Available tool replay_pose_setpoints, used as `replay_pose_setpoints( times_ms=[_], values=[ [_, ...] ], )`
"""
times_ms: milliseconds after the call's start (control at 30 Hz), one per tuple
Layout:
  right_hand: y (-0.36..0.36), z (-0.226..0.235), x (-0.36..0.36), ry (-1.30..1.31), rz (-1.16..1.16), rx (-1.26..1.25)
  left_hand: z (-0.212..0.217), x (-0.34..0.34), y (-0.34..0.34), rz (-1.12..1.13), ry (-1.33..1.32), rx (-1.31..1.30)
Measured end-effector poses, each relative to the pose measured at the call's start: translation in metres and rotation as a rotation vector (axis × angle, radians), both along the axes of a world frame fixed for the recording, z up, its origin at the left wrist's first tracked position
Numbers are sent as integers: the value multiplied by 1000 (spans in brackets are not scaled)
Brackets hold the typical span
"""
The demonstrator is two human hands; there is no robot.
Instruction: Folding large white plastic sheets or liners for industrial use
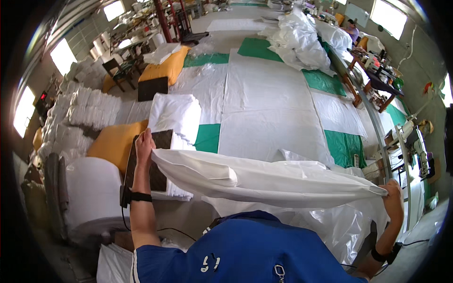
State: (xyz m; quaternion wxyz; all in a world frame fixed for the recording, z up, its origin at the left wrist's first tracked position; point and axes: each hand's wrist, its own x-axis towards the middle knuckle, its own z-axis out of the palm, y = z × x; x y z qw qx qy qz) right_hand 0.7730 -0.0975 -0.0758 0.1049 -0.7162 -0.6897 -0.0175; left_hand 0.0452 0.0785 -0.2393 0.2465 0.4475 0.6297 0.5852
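A white sheet [283, 181] of thin material stretches across in front of my body, sagging in loose folds between my two hands. At the left, my left hand [145, 144] is raised and closed on one end of it. The other end is gathered in my right hand [392, 195], which grips it with curled fingers at the far right. Close beyond my left hand stands a stack of folded white sheets [174, 111], partly hidden by the hand and the held sheet. A dark board [160, 174] lies by that stack, under my left forearm.
Pale sheeting [269, 113] and green sheets [342, 144] cover the floor ahead. A big white roll [92, 193] and yellow bundles [111, 144] stand left. A crumpled clear plastic heap [302, 40] lies far off. A metal rail [365, 99] runs along the right; a person [351, 30] sits beyond.
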Motion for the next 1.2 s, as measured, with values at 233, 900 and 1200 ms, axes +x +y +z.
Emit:
replay_pose_setpoints(
  times_ms=[233,900,1200],
  values=[
    [-32,82,-49,252,21,-247,22,38,-54,-660,715,-43],
    [-54,82,-21,121,-105,-127,-64,275,8,-1343,751,-80],
    [-82,36,19,50,-202,-344,67,169,3,-810,856,-305]
  ],
)
